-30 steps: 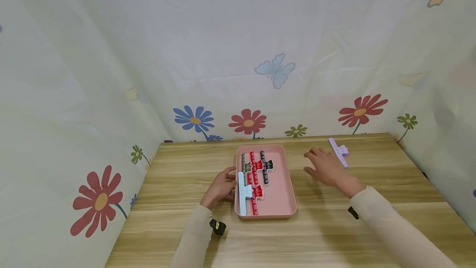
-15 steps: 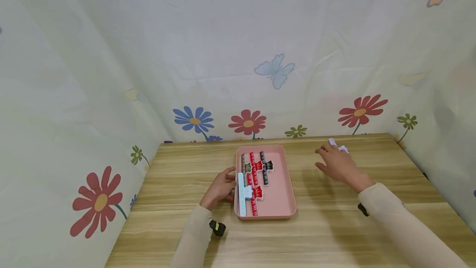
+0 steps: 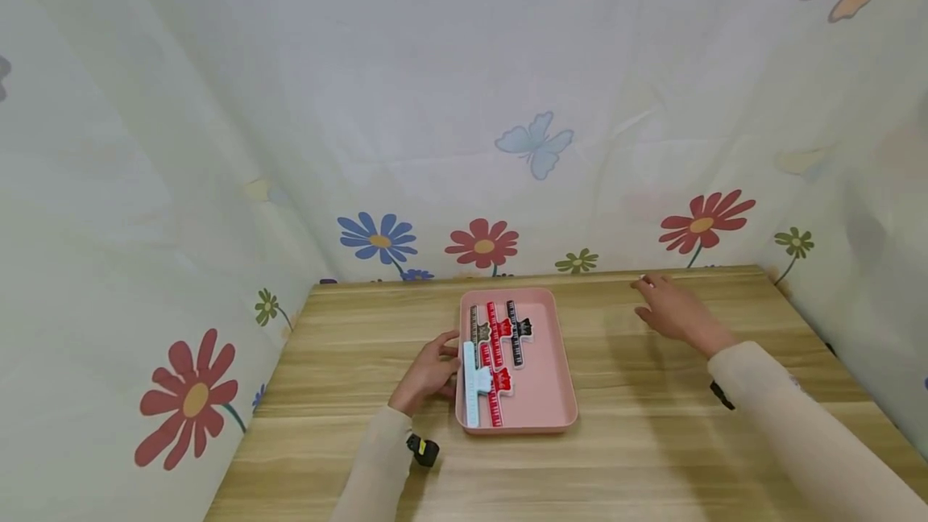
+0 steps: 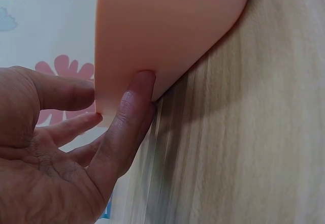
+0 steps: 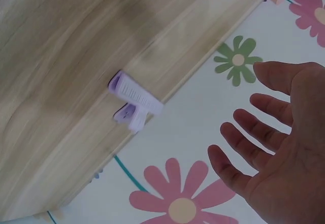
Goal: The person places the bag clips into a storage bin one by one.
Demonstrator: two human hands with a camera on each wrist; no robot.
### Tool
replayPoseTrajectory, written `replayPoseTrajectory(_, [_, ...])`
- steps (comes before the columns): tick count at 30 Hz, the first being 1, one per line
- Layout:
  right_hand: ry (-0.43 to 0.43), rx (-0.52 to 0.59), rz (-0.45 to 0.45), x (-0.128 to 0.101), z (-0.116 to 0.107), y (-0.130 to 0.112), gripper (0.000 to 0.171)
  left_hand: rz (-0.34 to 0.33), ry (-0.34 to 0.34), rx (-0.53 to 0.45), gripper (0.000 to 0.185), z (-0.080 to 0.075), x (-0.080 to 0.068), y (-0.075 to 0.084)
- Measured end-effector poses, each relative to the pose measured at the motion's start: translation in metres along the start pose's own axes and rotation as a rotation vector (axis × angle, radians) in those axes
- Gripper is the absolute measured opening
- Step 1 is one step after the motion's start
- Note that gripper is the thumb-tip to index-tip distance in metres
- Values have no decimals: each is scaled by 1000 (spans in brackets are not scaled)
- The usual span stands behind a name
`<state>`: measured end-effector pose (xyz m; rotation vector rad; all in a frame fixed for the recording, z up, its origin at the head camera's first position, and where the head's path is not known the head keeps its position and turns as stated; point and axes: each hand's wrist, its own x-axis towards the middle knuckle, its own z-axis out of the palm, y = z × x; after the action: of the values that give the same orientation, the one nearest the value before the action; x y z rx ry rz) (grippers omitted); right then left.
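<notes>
A shallow pink tray (image 3: 544,393) holds several T-shaped clips: a light blue clip (image 3: 471,393) at its near left, red clips (image 3: 495,337), a black clip (image 3: 517,337) and a dark grey clip (image 3: 474,316). My left hand (image 3: 429,373) touches the tray's left side; in the left wrist view its fingertips meet the pink wall (image 4: 167,26). My right hand (image 3: 674,308) is over the back right of the table, fingers loosely bent and apart. A lilac clip (image 5: 134,99) lies on the wood in the right wrist view, apart from that hand; in the head view the hand mostly hides it.
The wood-grain table (image 3: 348,345) ends at the back against a hanging white cloth (image 3: 406,103) printed with flowers and a butterfly. The cloth also closes off the left and right sides. A small black device (image 3: 423,450) sits on the left wrist.
My right hand has moved right and a little farther back, covering the lilac clip that was visible before. The left hand and the tray have stayed in place.
</notes>
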<state>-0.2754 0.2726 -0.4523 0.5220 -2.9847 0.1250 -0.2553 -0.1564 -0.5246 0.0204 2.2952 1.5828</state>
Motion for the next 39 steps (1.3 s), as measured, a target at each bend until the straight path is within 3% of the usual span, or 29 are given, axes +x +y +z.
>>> replayPoseTrajectory(9, [-7,6,-11,4,0,24,48,12,-8,-5,57,-1,-1,1])
replayPoseTrajectory(24, [-174,29,94,12,2,57,55,14,-10,0,57,-1,-4,3])
replayPoseTrajectory(39, [-247,24,104,19,12,68,49,13,0,11,57,0,-5,3])
